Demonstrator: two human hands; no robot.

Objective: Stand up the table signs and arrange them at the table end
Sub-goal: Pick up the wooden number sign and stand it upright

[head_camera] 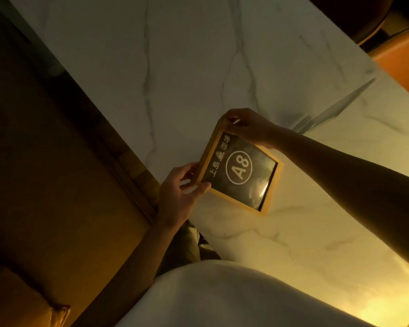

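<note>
A café or restaurant dining room is shown, dimly lit in warm yellow light. A long white marble-patterned bench [198,67] with grey veins is seen from above. A wood-framed table sign [240,171] is held over it; its dark face is printed with "A8" in a circle and Chinese characters that include the word for coffee, as on a numbered café table. An orange seat [401,60] is placed at the far side of the bench, and a brown wooden floor [45,185] is seen alongside.
</note>
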